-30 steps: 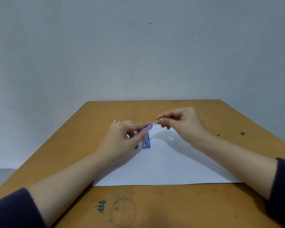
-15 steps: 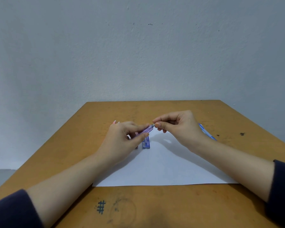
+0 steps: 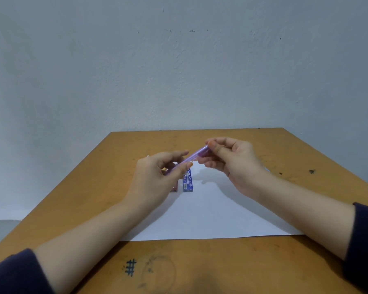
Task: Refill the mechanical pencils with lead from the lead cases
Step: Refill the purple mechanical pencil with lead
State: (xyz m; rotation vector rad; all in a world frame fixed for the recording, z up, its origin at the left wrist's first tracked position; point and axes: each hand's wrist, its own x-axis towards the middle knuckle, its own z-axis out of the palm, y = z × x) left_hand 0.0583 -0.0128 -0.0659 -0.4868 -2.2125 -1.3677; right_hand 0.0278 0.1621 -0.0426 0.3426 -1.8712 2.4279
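Note:
A translucent purple mechanical pencil (image 3: 194, 156) is held in the air above the white paper, tilted up to the right. My left hand (image 3: 157, 177) grips its lower part between thumb and fingers. My right hand (image 3: 232, 160) pinches its upper end with thumb and forefinger. A blue lead case (image 3: 188, 181) marked "PENCIL LEAD" lies on the paper just below the pencil. A red lead case (image 3: 174, 188) lies beside it, mostly hidden behind my left hand.
A white sheet of paper (image 3: 210, 217) covers the middle of the brown wooden table (image 3: 285, 149). A sliver of a blue pencil (image 3: 267, 169) shows behind my right wrist. A grey wall stands right behind the table's far edge.
Both hands have risen slightly with the pencil. My right hand has moved up along the pencil's upper end, and it now hides most of the blue pencil behind it.

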